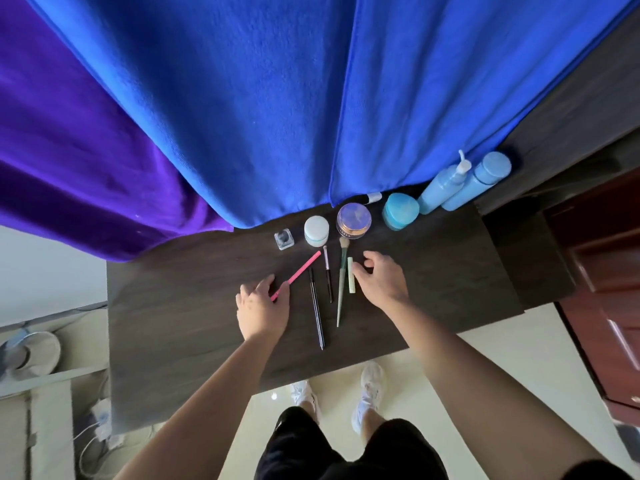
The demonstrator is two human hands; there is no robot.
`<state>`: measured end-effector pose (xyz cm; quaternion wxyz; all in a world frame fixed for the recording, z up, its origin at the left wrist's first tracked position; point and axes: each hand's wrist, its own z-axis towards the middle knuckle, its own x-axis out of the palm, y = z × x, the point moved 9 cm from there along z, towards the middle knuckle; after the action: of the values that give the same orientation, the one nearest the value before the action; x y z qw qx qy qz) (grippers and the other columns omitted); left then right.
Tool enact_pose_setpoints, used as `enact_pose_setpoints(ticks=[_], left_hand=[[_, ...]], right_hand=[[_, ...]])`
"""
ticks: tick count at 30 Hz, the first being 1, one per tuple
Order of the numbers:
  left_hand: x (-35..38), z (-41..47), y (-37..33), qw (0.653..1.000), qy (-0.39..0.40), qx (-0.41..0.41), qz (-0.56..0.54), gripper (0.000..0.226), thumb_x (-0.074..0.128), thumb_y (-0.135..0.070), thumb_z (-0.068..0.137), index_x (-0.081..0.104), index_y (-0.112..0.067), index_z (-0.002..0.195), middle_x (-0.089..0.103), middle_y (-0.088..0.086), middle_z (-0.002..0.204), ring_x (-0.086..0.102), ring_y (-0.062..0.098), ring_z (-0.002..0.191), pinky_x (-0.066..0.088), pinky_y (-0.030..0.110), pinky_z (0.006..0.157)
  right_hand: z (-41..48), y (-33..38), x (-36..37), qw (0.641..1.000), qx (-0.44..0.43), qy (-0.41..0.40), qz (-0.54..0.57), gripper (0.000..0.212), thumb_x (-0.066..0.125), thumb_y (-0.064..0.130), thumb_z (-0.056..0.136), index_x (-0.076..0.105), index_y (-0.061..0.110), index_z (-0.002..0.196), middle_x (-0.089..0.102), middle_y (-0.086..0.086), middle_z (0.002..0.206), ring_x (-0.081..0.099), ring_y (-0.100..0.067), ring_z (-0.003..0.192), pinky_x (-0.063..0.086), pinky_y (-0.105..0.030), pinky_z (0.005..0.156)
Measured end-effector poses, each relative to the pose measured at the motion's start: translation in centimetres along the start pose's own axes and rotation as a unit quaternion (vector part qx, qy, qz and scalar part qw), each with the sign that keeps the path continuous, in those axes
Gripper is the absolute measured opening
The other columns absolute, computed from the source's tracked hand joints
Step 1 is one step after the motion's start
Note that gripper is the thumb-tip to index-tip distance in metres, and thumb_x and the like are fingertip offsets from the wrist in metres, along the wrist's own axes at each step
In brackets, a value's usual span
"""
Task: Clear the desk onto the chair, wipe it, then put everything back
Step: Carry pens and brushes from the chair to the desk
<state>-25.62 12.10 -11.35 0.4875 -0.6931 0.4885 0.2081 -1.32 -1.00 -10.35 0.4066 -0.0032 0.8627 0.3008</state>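
Reaching over the dark worktop (173, 306), the left hand (263, 308) meets the near end of a pink pencil (298, 274), and the right hand (381, 282) sits beside a pale green stick (351, 275). Both items are judged light, stiff and thin. Lying flat on a smooth surface, they are likely to roll or skid, so they are best pinched at mid-length rather than lifted by a tip. Left hand: fingers bent down to the surface, thumb against the pencil's end; whether it is pinched cannot be told. Right hand: half open, thumb spread away from the loosely curled fingers, fingertips (360, 273) at the stick, nothing enclosed. Between the hands lie a black pen (317, 308), a small brush (327, 275) and a long green brush (341, 289), roughly parallel. Beyond them, in a row, stand a glass bottle (284, 239), a white jar (316, 231), a purple-lidded jar (354, 219) and a teal jar (400, 211). The glass is judged fragile and the jars heavier, so each is better taken round the body. At far right, a pump bottle (441, 188) and a capped blue bottle (479, 181) stand side by side. Blue cloth (242, 98) hangs behind. No chair is in view.
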Motion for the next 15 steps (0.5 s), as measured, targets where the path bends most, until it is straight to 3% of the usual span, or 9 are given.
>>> enact_pose_setpoints(ticks=[4,9,12,15], left_hand=[[-1.9,-0.8,-1.6,0.999,-0.001,0.043,0.026,0.055,0.051,-0.054,0.094,0.051,-0.027,0.142,0.046,0.011,0.142,0.034,0.032,0.135,0.031,0.048,0.11],[-8.1,-3.0,-8.4,0.972,-0.105,0.198,0.071,0.058,0.048,-0.052,0.097,0.045,-0.022,0.146,0.031,0.012,0.158,0.02,0.031,0.147,0.017,0.052,0.118],[-11.6,-6.1,-14.6,0.924,-0.176,0.322,0.107,0.064,0.04,-0.056,0.095,0.043,-0.02,0.148,0.027,0.015,0.159,0.019,0.035,0.148,0.015,0.059,0.116],[-12.9,-10.0,-21.5,0.843,-0.212,0.469,0.159,0.065,0.036,-0.055,0.096,0.041,-0.018,0.15,0.024,0.019,0.16,0.021,0.04,0.147,0.017,0.066,0.112]], right_hand=[[-1.1,0.3,-3.0,1.0,-0.016,-0.001,0.003,0.048,0.055,0.041,0.098,0.056,0.017,0.139,0.061,-0.007,0.133,0.059,-0.023,0.12,0.043,-0.033,0.104],[-2.6,2.8,-10.3,0.994,-0.087,-0.064,0.021,0.047,0.049,0.041,0.102,0.053,0.014,0.14,0.054,-0.013,0.136,0.061,-0.028,0.116,0.045,-0.041,0.104],[-5.1,4.6,-16.1,0.977,-0.152,-0.152,-0.01,0.048,0.047,0.04,0.103,0.051,0.016,0.143,0.051,-0.009,0.142,0.053,-0.026,0.127,0.043,-0.039,0.104],[-10.0,5.8,-22.7,0.914,-0.224,-0.315,-0.121,0.046,0.05,0.04,0.102,0.057,0.015,0.14,0.051,-0.013,0.147,0.051,-0.034,0.13,0.042,-0.046,0.104]])
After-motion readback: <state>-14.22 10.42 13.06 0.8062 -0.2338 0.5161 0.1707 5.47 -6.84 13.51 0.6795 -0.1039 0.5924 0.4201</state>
